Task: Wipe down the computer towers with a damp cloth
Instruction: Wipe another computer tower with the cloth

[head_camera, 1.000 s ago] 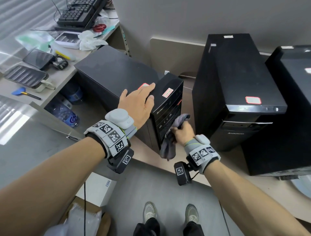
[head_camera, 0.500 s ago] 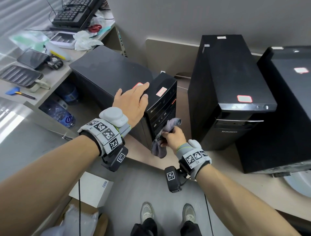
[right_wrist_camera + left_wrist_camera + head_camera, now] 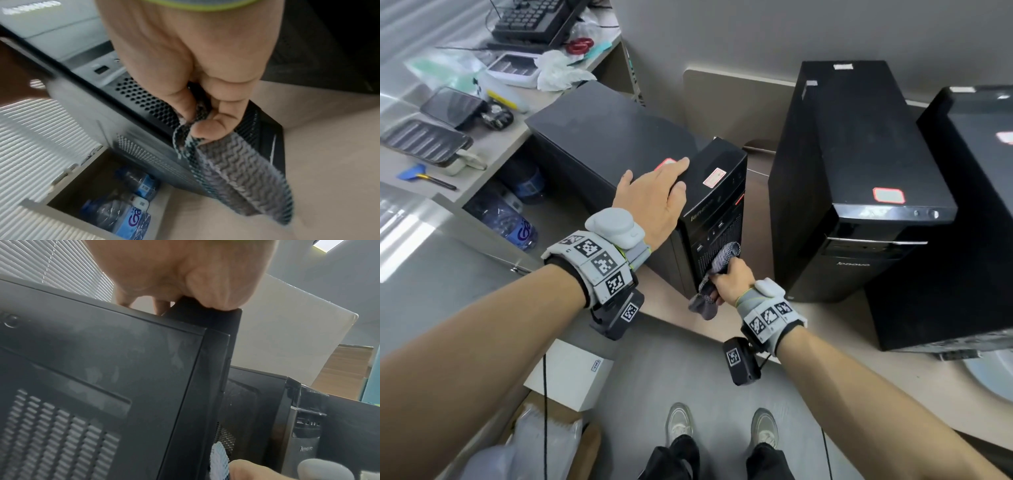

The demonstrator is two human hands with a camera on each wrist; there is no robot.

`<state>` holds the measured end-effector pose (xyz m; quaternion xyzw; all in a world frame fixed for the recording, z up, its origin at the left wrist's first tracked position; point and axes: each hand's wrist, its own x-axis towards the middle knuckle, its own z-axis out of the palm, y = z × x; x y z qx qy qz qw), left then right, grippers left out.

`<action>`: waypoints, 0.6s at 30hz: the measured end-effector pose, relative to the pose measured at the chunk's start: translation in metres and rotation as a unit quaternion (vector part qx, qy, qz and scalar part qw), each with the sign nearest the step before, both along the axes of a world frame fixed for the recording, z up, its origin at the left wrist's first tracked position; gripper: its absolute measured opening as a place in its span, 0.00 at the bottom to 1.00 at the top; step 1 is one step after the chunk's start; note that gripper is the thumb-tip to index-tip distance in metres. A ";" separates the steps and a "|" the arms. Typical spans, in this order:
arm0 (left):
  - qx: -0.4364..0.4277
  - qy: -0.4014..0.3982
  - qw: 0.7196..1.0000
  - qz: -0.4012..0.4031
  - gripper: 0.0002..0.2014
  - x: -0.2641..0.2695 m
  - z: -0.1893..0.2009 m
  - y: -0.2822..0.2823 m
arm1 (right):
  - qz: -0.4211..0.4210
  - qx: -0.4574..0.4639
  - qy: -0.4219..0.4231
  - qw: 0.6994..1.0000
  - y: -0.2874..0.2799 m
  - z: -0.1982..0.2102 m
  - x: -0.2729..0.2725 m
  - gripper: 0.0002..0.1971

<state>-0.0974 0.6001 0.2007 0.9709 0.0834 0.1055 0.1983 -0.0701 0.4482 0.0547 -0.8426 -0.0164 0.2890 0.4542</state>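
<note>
The person stands over three black computer towers set on a pale beige floor board (image 3: 825, 329). The left hand (image 3: 654, 202) lies flat, fingers straight, on the top front edge of the small black metal-and-plastic tower on the left (image 3: 599, 137), seemingly to steady it. The right hand (image 3: 732, 279) has its fingers curled tight around a bunched grey woven cloth (image 3: 717, 274), which is pressed against the perforated mesh low on that tower's front panel; the loose end of the cloth hangs below the fist.

I judge the job to be early: the wipe is on the lower front of the first tower. From the left wrist, that tower's side panel looks smeared and dusty, so it seems not yet wiped. The taller glossy-fronted black tower in the middle (image 3: 859, 178) and the large black tower at the far right (image 3: 969, 219) stand untouched, well apart from the cloth, with faint dust on the middle one's top. Whether the first tower's top has been cleaned I cannot tell.

As for containers, the open compartment under the grey desk (image 3: 482, 168) holds clear plastic water bottles with blue labels (image 3: 123, 216), lying together just beside the first tower. By the person's feet, a brown cardboard box (image 3: 589, 442) holds something in clear plastic wrap (image 3: 544, 435); what it is I cannot make out.
</note>
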 end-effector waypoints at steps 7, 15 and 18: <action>-0.001 0.001 1.000 0.008 0.21 0.001 0.000 -0.001 | -0.006 0.005 -0.097 0.995 -0.001 -0.004 0.002 0.09; -0.008 0.004 1.000 0.007 0.21 0.001 0.002 -0.002 | 0.031 -0.111 -0.013 0.993 -0.011 -0.037 0.014 0.12; -0.009 0.004 1.000 0.008 0.21 0.000 0.002 -0.001 | -0.009 -0.168 -0.028 0.985 -0.025 -0.047 0.023 0.17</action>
